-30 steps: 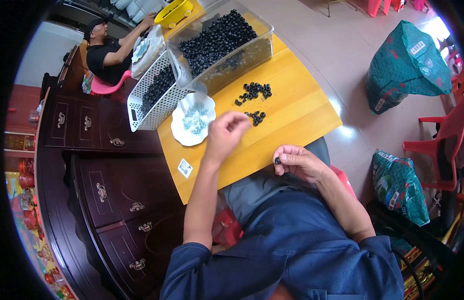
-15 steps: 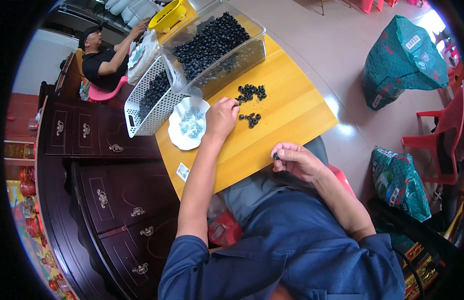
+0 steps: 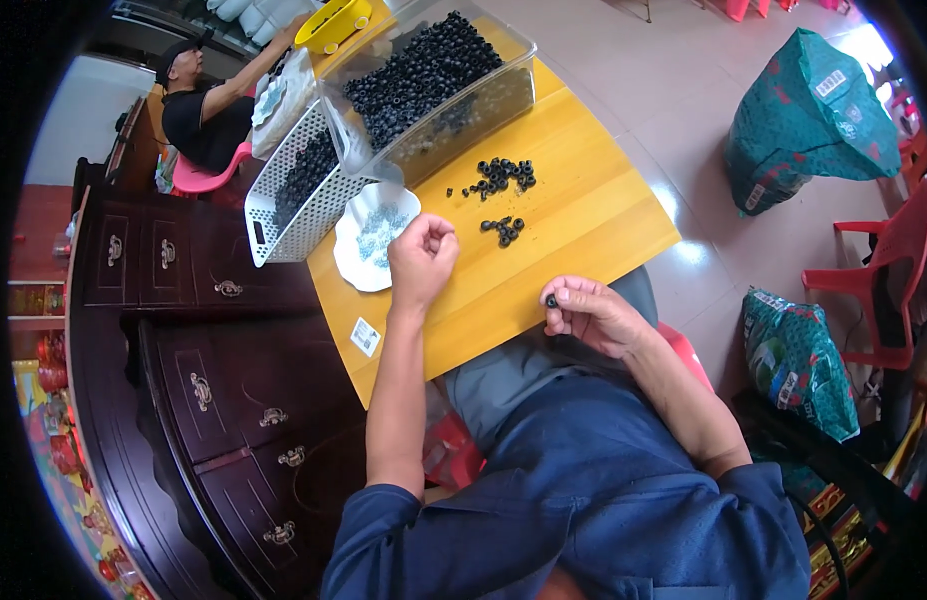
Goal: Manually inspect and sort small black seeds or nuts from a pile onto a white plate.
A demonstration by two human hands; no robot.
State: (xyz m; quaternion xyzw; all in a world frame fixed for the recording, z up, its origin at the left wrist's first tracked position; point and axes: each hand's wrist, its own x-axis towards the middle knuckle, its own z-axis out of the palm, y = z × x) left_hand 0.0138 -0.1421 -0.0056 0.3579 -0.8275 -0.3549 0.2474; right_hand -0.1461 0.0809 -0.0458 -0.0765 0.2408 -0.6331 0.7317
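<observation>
Above the yellow wooden table (image 3: 503,300), my left hand (image 3: 424,258) has its fingers curled together beside a white scalloped dish (image 3: 351,268). Whatever it may hold is hidden. The dish bears a heap of small, clear bluish pieces (image 3: 383,228). At the table's near edge, my right hand (image 3: 595,315) pinches a small black ring-shaped part (image 3: 551,300) between thumb and fingers. Beyond my hands lie two loose groups of similar black parts, a larger group (image 3: 503,177) and a smaller group (image 3: 504,232).
A clear plastic bin (image 3: 443,130) full of black parts stands at the table's far end, next to a white perforated basket (image 3: 273,205) of them. Dark drawers (image 3: 223,360) flank the left. Another person (image 3: 208,105) sits far left by a yellow container (image 3: 333,25). Green bags (image 3: 798,130) stand right.
My left hand has drawn back from the larger group of black parts toward me and slightly left, near the dish. My right hand stays at the table edge with the black part.
</observation>
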